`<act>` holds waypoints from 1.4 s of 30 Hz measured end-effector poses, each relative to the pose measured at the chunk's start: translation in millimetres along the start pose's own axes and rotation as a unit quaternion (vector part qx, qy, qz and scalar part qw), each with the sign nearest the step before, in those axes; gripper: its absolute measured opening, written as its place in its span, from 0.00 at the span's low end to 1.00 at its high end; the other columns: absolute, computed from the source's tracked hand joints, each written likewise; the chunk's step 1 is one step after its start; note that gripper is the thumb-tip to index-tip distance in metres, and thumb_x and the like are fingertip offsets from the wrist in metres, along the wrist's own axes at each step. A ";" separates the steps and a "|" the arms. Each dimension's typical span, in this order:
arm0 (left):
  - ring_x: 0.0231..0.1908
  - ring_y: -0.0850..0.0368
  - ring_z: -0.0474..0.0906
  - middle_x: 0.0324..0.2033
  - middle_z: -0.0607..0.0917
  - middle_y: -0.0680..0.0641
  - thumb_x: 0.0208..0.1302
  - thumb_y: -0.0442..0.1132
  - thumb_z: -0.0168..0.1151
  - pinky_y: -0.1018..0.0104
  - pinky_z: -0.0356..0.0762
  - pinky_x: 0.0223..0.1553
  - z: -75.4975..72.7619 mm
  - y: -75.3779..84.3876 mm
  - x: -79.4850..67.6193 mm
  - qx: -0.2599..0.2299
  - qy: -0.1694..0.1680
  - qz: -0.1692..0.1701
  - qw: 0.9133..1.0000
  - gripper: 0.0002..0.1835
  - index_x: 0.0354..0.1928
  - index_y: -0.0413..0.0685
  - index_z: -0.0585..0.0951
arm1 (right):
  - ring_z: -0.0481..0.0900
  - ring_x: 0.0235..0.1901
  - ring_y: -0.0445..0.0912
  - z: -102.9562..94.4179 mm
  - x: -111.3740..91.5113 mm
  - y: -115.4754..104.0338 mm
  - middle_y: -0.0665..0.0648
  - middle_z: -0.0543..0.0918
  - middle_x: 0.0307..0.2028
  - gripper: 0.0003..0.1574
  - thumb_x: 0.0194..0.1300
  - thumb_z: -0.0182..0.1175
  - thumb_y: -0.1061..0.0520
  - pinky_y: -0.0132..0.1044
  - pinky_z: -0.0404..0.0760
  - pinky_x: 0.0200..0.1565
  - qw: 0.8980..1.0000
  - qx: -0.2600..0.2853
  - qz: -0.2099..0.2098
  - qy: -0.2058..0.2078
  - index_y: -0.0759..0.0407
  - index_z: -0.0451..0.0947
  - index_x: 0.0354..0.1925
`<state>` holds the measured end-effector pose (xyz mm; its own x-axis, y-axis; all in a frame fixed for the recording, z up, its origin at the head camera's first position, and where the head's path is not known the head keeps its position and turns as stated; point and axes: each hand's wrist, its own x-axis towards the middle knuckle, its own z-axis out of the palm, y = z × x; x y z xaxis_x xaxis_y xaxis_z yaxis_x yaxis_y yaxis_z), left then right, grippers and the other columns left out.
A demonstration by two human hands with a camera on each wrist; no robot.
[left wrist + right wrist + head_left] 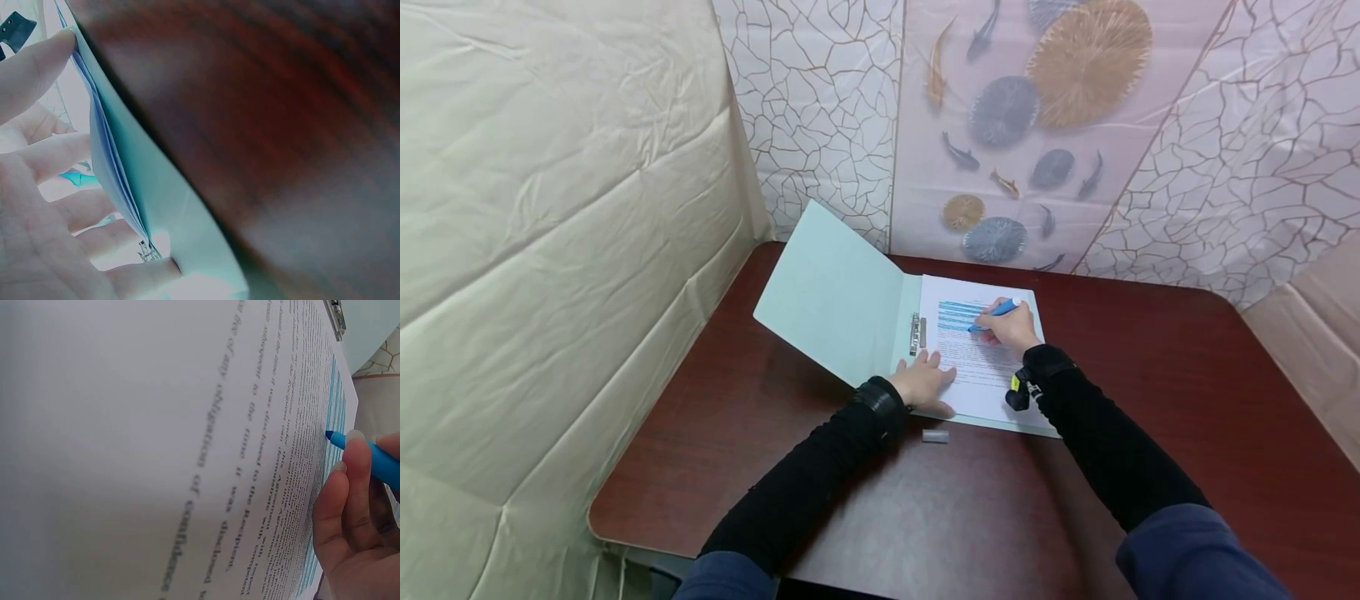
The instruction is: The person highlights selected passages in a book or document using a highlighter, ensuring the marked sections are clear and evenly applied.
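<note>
Your right hand (pixel 1009 327) pinched the slim blue marker (pixel 1003 307), its tip (pixel 330 434) at the thin printed page (pixel 977 393), where highlighting seemed partway done; the next stroke likely called for a light, level drag. Your left hand (pixel 921 384), splayed, rested on the page inside the smooth, pale-green folder (pixel 835 296), near its metal clip (pixel 914 335).

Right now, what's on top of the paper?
On the paper: blue lines, the left hand over its lower left corner, and the right hand, holding a blue marker. Whatever print lies directly beneath the hands is covered.
</note>
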<state>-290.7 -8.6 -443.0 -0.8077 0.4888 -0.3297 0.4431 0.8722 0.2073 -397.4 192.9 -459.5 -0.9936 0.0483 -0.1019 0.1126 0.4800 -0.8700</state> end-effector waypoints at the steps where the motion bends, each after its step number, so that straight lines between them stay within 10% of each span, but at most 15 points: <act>1: 0.76 0.44 0.43 0.76 0.49 0.43 0.62 0.60 0.61 0.42 0.52 0.71 0.1 0.1 0.2 0.000 0.000 0.000 1.000 0.42 0.75 0.58 0.57 | 0.83 0.19 0.40 0.1 0.4 0.3 0.53 0.86 0.26 0.12 0.59 0.65 0.56 0.33 0.83 0.27 1.000 0.000 0.001 0.000 0.60 0.74 0.38; 42: 0.76 0.45 0.42 0.76 0.49 0.43 0.61 0.60 0.61 0.43 0.50 0.72 0.1 0.1 -1.1 -0.002 0.002 0.001 1.000 0.43 0.75 0.58 0.57 | 0.83 0.21 0.40 -9.8 -9.9 -2.1 0.64 0.85 0.37 0.13 0.61 0.63 0.54 0.30 0.80 0.26 0.999 -0.040 0.005 0.005 0.60 0.74 0.40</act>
<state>-289.7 -9.1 -442.7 -0.8087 0.4898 -0.3257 0.4423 0.8714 0.2123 -387.8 200.0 -451.9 -0.9926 0.0620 -0.1048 0.1216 0.5487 -0.8271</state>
